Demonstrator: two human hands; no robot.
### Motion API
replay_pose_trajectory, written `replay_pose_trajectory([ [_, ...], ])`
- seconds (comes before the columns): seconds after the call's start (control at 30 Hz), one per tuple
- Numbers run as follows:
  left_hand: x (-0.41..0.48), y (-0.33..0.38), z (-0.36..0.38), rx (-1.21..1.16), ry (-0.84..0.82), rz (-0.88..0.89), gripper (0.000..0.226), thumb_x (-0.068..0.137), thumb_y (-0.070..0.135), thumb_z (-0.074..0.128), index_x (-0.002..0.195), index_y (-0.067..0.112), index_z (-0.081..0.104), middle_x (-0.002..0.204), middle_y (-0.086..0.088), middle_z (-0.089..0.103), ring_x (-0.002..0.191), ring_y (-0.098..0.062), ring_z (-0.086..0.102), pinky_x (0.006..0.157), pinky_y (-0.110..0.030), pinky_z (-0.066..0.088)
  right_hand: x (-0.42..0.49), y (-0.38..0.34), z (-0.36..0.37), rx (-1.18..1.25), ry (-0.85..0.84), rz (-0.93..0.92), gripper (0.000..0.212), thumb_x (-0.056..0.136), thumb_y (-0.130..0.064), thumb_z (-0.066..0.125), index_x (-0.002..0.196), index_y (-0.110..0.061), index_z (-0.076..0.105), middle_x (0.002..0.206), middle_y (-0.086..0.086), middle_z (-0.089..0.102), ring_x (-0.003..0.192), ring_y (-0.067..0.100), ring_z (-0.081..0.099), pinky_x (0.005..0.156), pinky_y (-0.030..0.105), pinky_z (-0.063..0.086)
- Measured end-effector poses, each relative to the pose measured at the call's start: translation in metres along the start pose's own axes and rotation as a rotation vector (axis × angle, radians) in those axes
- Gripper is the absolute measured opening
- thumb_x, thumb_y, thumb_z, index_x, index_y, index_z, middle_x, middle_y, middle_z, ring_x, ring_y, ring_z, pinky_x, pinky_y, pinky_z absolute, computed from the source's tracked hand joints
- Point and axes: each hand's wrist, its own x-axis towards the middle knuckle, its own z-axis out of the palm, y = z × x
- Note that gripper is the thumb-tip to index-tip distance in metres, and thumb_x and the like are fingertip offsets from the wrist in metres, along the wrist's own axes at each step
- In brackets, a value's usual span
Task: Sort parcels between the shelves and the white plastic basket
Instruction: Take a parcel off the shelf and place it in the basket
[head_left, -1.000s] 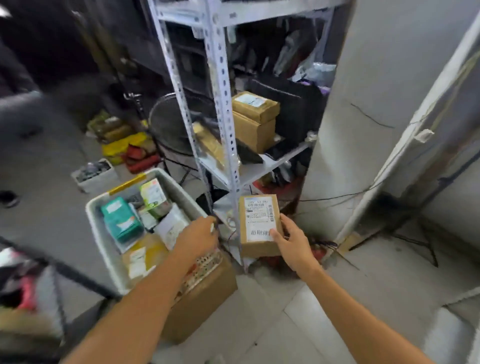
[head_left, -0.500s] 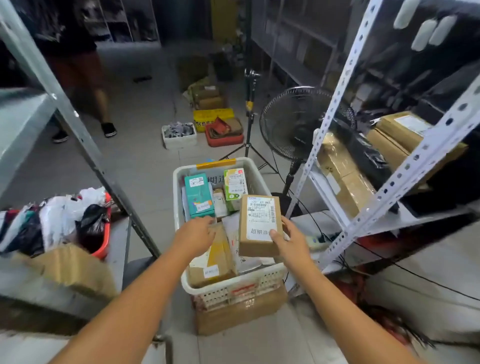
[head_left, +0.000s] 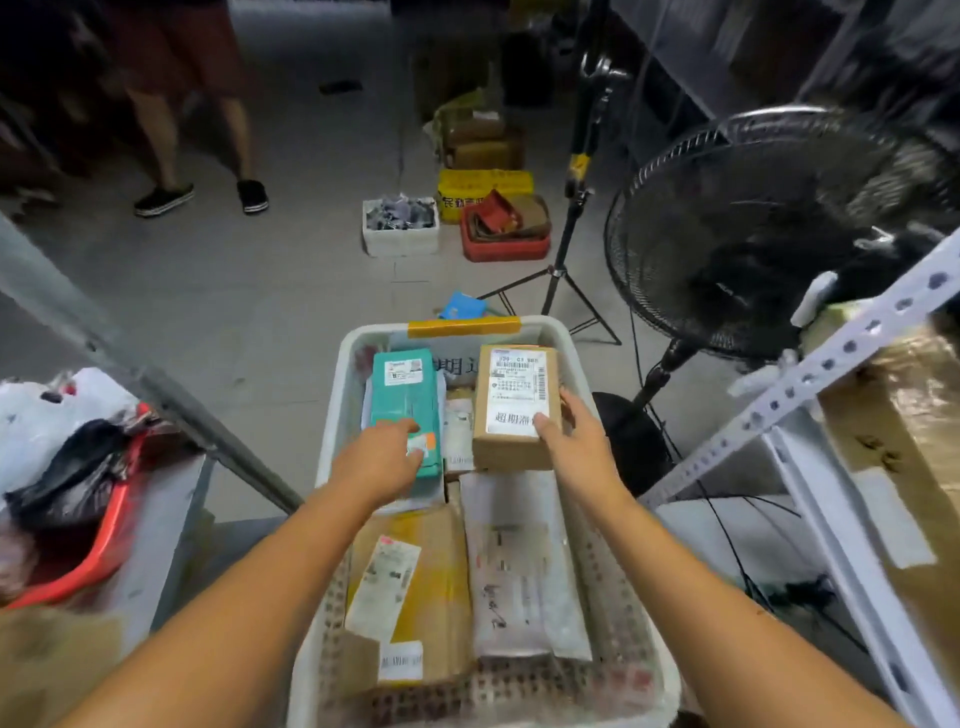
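Brown cardboard box (head_left: 517, 408) is sitting in the right hand (head_left: 576, 447), over the far end of the white basket (head_left: 340, 374). The thumb is pressing on its label and the fingers are wrapping around its right side. The box is looking stiff and probably light, and its smooth label may be slippery, so gripping both long sides is seeming safest. The left hand (head_left: 382, 462) is lying on a green parcel (head_left: 405, 400) just beside the box; I cannot tell if it is gripping it.

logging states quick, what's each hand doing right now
Left hand: over the teal parcel; grip cannot be told.
Right hand: holding the brown parcel.
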Motion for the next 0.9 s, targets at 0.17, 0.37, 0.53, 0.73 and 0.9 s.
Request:
replay_pose_trajectory([
  [0.17, 0.082, 0.0, 0.034, 0.009, 0.021, 0.035, 0.048, 0.094, 0.034, 0.054, 0.14, 0.022, 0.046, 0.145, -0.008, 0.045, 0.128, -0.03, 0.045, 0.107, -0.045, 0.04, 0.073, 0.031, 0.015, -0.03, 0.011, -0.033, 0.044, 0.097, -0.017, 0.057, 0.139, -0.022, 0.049, 0.126, -0.008, 0.059, 0.105, -0.001, 0.056, 0.076, 0.003, 0.043],
  [0.37, 0.132, -0.012, 0.056, 0.042, 0.058, 0.02, 0.054, 0.094, 0.033, 0.053, 0.145, 0.027, 0.037, 0.158, -0.011, 0.022, 0.142, -0.034, 0.023, 0.113, -0.05, 0.029, 0.122, 0.05, 0.03, -0.048, 0.066, -0.017, 0.045, 0.097, -0.019, 0.056, 0.141, -0.022, 0.048, 0.13, -0.007, 0.059, 0.115, 0.007, 0.055, 0.083, 0.01, 0.045],
  [0.53, 0.141, -0.028, 0.069, 0.088, 0.021, 0.021, 0.052, 0.094, 0.033, 0.052, 0.143, 0.024, 0.039, 0.153, -0.01, 0.028, 0.138, -0.031, 0.028, 0.108, -0.047, 0.036, 0.141, 0.06, 0.04, -0.045, 0.069, 0.015, 0.045, 0.098, -0.016, 0.055, 0.14, -0.025, 0.045, 0.124, -0.012, 0.056, 0.116, 0.008, 0.053, 0.1, 0.03, 0.045],
  [0.73, 0.145, -0.041, 0.079, 0.097, 0.005, 0.015, 0.055, 0.093, 0.036, 0.053, 0.145, 0.03, 0.035, 0.156, -0.006, 0.025, 0.139, -0.027, 0.029, 0.107, -0.048, 0.04, 0.15, 0.066, 0.039, -0.044, 0.067, 0.019, 0.046, 0.098, -0.017, 0.054, 0.142, -0.024, 0.044, 0.129, -0.008, 0.057, 0.121, 0.011, 0.054, 0.102, 0.033, 0.046],
  [0.9, 0.141, -0.039, 0.071, 0.082, -0.031, -0.005, 0.049, 0.093, 0.035, 0.053, 0.14, 0.027, 0.042, 0.145, -0.004, 0.04, 0.128, -0.026, 0.04, 0.1, -0.045, 0.045, 0.149, 0.061, 0.033, -0.092, 0.056, 0.054, 0.043, 0.098, -0.02, 0.055, 0.14, -0.022, 0.047, 0.121, -0.01, 0.058, 0.112, 0.008, 0.056, 0.08, 0.012, 0.046],
])
